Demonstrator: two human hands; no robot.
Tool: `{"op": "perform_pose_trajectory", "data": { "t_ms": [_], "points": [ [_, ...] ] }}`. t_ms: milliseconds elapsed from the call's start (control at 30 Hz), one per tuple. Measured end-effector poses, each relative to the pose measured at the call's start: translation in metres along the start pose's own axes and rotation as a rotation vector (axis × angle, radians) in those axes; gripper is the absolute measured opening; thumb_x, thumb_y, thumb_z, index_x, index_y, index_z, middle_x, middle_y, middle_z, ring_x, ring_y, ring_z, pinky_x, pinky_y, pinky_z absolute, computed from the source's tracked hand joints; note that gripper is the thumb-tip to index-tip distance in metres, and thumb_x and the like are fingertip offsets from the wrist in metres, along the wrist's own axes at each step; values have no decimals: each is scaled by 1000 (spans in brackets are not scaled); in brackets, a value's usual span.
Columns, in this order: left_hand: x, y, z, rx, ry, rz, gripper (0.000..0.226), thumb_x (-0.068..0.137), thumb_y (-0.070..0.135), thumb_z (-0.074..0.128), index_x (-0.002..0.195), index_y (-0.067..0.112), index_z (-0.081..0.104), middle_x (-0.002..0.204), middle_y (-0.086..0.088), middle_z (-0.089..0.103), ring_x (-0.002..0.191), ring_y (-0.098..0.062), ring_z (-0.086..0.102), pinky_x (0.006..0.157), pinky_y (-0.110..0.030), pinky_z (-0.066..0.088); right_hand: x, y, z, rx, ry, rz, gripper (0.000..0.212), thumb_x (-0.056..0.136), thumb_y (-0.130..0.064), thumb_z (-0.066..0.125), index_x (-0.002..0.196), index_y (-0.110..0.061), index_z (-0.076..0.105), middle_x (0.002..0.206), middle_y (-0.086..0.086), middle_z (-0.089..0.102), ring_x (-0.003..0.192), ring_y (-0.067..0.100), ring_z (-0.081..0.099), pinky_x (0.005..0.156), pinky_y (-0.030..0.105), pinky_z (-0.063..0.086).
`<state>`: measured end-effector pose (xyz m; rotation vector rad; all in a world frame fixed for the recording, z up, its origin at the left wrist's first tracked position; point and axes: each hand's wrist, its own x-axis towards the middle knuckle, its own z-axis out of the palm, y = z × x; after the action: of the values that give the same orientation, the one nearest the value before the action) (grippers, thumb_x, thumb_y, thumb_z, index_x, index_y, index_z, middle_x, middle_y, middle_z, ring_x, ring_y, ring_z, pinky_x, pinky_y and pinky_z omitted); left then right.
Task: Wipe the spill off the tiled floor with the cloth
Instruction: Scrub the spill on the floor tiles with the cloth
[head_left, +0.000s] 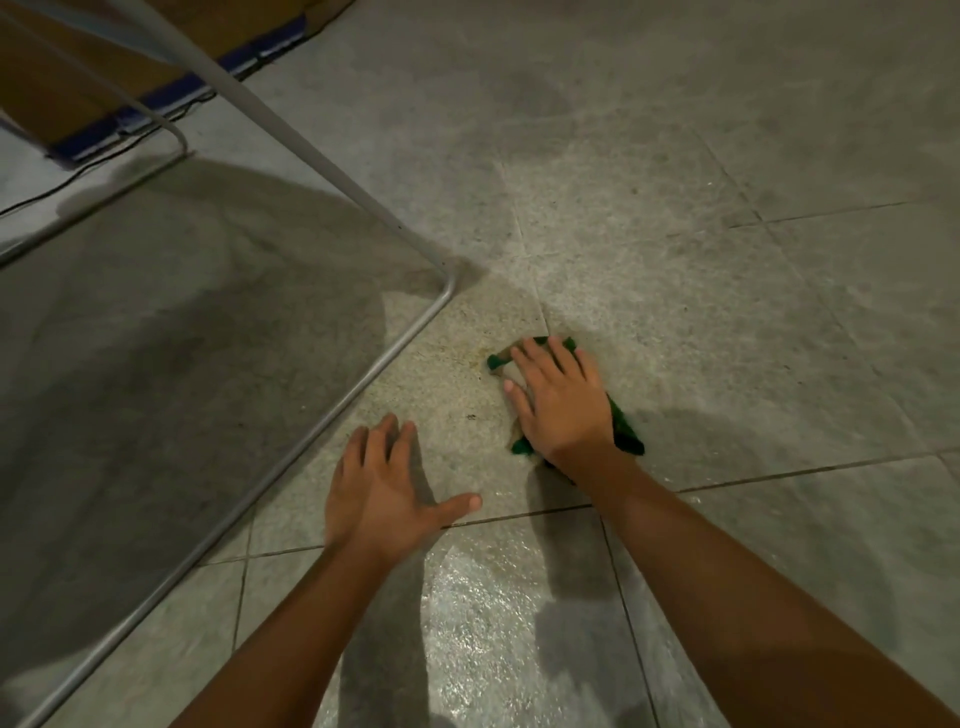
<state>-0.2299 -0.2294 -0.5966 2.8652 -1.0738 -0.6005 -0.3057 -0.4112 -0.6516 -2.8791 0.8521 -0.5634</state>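
My right hand (558, 400) lies flat on a green cloth (626, 434), pressing it onto the grey tiled floor (727, 322). Most of the cloth is hidden under the palm; green corners stick out past the fingertips and beside the wrist. A faint yellowish stain with dark specks (470, 395) marks the tile just left of the cloth. My left hand (384, 488) rests palm down on the floor to the left, fingers spread, holding nothing. A wet, shiny patch (483, 597) glistens on the tile between my forearms.
A bent metal tube frame (363, 358) runs across the floor on the left, its corner close to the stain. Cardboard with a blue edge (171, 88) and a black cable (78, 176) lie at the top left. Bare tiles stretch to the right.
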Motion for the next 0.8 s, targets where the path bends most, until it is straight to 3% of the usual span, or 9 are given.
{"op": "perform_pose_trajectory", "data": {
  "t_ms": [167,300,433,500,667,800],
  "points": [
    [0,-1,0,-2,-5,-7,112,66,84,40,151,23,1,159,2,-6,146,-25,-6,118,-40,11,-15,13,-3,101,75,-245,42,96,-36,39,117,-10,65,125,7,60,118,27,54,101,44,38],
    [-3,1,-1,-46,-15,-12,110,68,81,44,151,24,1,159,4,-8,145,-24,-9,117,-40,12,-2,32,-1,53,84,-109,44,96,-35,37,116,-8,65,122,12,62,115,31,56,98,45,40],
    [-2,0,0,-55,-19,-20,109,69,81,45,151,24,1,159,5,-9,145,-22,-11,118,-40,11,31,8,5,31,-75,54,53,94,-38,28,117,-6,64,123,12,61,115,33,55,98,46,39],
    [-2,0,-1,-53,-18,-19,109,69,81,45,151,24,1,159,5,-9,145,-22,-11,119,-40,11,41,-11,9,36,-131,24,58,92,-39,23,121,-7,61,127,12,58,120,33,51,102,47,33],
    [0,0,-4,-44,-39,3,107,72,78,47,151,23,2,159,4,-8,145,-23,-10,119,-40,11,33,-36,12,55,-126,-176,46,91,-35,37,111,-7,68,117,9,65,109,31,60,94,46,43],
    [-3,-19,-10,-43,-11,88,95,79,72,46,151,23,10,158,8,1,145,-16,3,114,-39,24,20,-9,4,73,-127,-238,50,93,-39,32,122,-11,62,127,5,59,119,27,53,103,39,28]
  ]
}}
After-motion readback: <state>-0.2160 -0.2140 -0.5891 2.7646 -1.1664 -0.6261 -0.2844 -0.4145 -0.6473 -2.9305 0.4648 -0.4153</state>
